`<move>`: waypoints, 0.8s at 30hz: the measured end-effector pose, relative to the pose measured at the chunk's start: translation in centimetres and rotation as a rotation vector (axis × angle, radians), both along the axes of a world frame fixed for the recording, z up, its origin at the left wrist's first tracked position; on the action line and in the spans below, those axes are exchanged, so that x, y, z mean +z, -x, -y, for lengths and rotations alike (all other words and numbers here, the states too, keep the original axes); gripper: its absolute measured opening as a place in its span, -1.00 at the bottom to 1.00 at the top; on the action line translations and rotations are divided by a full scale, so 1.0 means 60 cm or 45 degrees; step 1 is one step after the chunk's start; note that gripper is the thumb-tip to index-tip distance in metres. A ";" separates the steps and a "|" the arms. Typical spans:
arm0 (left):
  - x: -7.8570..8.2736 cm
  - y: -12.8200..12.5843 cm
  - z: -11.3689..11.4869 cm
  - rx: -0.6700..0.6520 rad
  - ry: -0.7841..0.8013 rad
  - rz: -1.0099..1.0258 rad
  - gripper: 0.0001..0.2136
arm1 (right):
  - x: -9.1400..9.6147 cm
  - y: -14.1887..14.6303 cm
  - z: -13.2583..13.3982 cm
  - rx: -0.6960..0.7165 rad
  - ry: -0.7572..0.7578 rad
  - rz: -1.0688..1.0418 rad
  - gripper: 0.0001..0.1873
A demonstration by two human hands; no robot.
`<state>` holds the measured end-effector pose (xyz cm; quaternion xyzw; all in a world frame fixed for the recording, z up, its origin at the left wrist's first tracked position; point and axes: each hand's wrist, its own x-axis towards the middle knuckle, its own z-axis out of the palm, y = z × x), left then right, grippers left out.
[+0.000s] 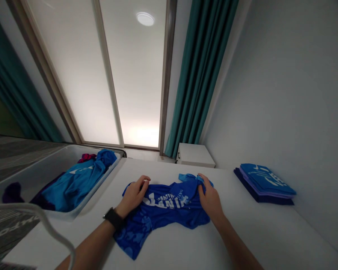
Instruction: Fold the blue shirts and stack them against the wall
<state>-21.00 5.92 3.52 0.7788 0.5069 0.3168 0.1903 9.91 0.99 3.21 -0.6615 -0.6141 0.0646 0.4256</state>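
Observation:
A blue T-shirt (171, 206) with white lettering lies rumpled across the white table, its patterned sleeve spread toward me. My left hand (134, 195), with a dark watch on the wrist, rests on the shirt's left part; its fingers are loosely bent and apart. At the other end, my right hand (210, 198) grips the shirt's edge between thumb and fingers, beside a lighter blue bit of fabric. Part of the cloth is hidden under both hands.
To the left, a translucent plastic bin (97, 197) holds blue, purple and red clothes. A stack of folded shirts (266, 182) sits at the table's right, near the wall. Beyond the table stands a white cabinet (195, 153). A pale cable (49, 223) crosses the lower left.

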 end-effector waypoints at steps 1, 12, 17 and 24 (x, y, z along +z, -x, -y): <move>0.001 0.004 -0.002 0.036 0.002 -0.029 -0.70 | -0.001 -0.003 0.001 0.007 -0.024 0.052 -0.54; 0.003 0.036 -0.021 0.000 -0.047 -0.473 -0.72 | -0.005 -0.008 0.004 0.038 -0.070 0.400 -0.72; -0.001 0.025 -0.006 -0.265 -0.172 -0.416 -0.73 | 0.004 -0.003 0.006 0.113 -0.036 0.562 -0.71; 0.017 0.008 0.011 -0.447 -0.110 -0.381 -0.73 | 0.008 0.049 0.028 0.477 0.005 0.700 -0.49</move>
